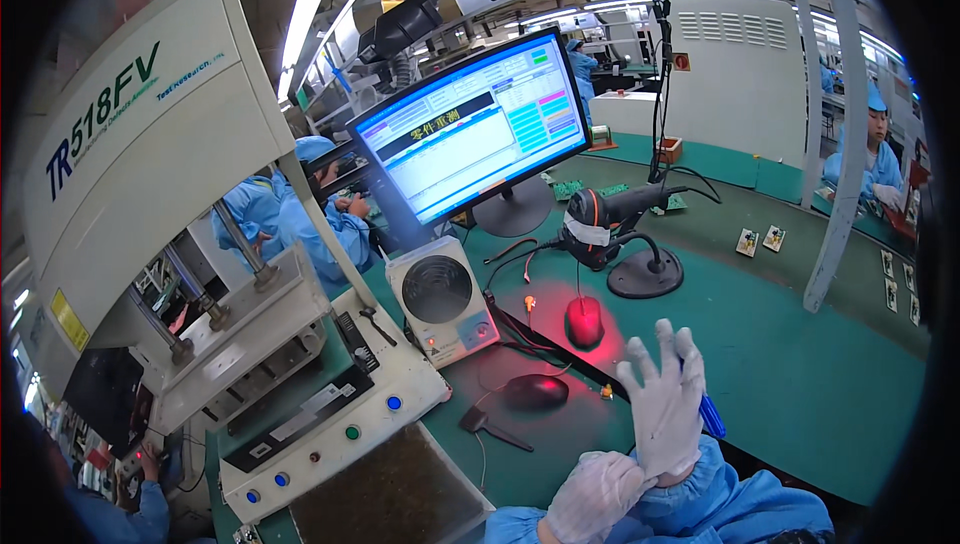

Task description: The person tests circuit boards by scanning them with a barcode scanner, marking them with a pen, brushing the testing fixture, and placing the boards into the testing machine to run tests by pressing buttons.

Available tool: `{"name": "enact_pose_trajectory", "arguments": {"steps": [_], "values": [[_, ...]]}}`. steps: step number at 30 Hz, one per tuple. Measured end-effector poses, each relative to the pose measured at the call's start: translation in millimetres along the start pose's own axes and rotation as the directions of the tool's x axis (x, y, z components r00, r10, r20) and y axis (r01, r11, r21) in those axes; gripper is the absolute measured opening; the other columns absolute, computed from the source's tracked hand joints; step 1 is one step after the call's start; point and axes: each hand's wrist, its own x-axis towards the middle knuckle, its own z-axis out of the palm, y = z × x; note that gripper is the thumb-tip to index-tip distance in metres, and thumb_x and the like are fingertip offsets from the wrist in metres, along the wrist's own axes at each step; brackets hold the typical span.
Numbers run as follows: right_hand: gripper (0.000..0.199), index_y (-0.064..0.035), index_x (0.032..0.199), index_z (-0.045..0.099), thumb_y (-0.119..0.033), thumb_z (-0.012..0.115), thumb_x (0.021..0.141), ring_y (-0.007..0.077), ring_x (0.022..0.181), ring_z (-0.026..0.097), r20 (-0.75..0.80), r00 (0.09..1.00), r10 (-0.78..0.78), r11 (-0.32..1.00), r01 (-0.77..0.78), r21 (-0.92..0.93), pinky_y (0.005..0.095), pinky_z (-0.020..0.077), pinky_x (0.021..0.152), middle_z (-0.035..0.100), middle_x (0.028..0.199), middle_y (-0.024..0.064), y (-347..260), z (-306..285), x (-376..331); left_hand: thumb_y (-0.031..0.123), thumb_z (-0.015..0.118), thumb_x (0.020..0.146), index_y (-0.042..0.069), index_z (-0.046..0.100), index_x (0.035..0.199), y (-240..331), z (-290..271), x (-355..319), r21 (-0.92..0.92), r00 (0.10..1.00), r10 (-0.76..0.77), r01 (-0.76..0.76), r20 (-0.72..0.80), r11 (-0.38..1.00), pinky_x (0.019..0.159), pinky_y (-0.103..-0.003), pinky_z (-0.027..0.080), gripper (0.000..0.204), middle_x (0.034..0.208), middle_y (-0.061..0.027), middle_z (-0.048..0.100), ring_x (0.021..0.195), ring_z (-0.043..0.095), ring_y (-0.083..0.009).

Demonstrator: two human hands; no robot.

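My right hand is raised in a white glove, its fingers stretched up and apart. A blue pen sticks out along its right side and appears lodged between the fingers. My left hand, also in a white glove, is closed at the right wrist, pinching the glove's cuff by the blue sleeve. Beyond my hands, a computer mouse glows red on the green bench. A dark mouse lies to the left of my right hand.
A large test machine with front buttons stands at left, beside a small fan unit. Behind are a monitor and a barcode scanner on its stand. Small circuit boards lie at far right. Co-workers in blue sit beyond.
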Motion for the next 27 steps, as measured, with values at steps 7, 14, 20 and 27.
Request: {"name": "enact_pose_trajectory", "arguments": {"steps": [7, 14, 20, 27], "values": [[0.044, -0.0088, 0.135, 0.041, -0.036, 0.044, 0.100, 0.0306, 0.114, 0.052, 0.093, 0.911, -0.402, 0.898, 0.412, -0.153, 0.0447, 0.0412, 0.098, 0.046, 0.137, 0.0161, -7, 6, 6, 0.029, 0.072, 0.074, 0.009, 0.055, 0.076, -2, -13, -3, 0.022, 0.996, -0.030, 0.032, -0.082, 0.999, 0.066, -0.040, 0.043, 0.026, 0.073, -0.0081, 0.052, 0.070, 0.054, -0.0276], [0.017, -0.0060, 0.086, 0.065, -0.021, 0.058, 0.091, 0.0256, 0.070, 0.064, 0.854, 0.491, 0.170, 0.391, 0.762, -0.516, 0.0363, 0.0516, 0.065, 0.065, 0.082, 0.0118, -4, 6, -33, 0.051, 0.049, 0.091, 0.002, 0.039, 0.128, -54, 9, -47, 0.457, 0.949, 0.172, 0.035, 0.264, -0.889, 0.103, -0.052, 0.033, 0.062, 0.121, -0.0201, 0.051, 0.120, 0.042, -0.0365], [0.013, -0.0075, 0.077, 0.068, -0.017, 0.064, 0.085, 0.0261, 0.065, 0.064, 0.854, 0.492, 0.170, 0.355, 0.777, -0.519, 0.0352, 0.0514, 0.060, 0.065, 0.075, 0.0104, 38, 7, -73, 0.076, 0.050, 0.077, 0.016, 0.010, 0.151, -39, 72, -74, -0.682, 0.708, -0.705, -0.500, 0.032, -0.534, 0.102, -0.076, 0.011, 0.103, 0.149, -0.0238, 0.019, 0.136, 0.011, -0.0495], [0.009, -0.0085, 0.079, 0.068, -0.017, 0.066, 0.081, 0.0273, 0.067, 0.063, 0.786, 0.605, 0.128, 0.427, 0.682, -0.594, 0.0358, 0.0497, 0.061, 0.064, 0.074, 0.0098, 42, 10, -86, 0.040, 0.046, 0.090, 0.019, 0.045, 0.129, -61, 67, -67, 0.831, 0.788, -0.334, -0.556, 0.518, -0.025, 0.104, -0.052, 0.028, 0.044, 0.137, -0.0100, 0.042, 0.124, 0.040, -0.0236]]}}
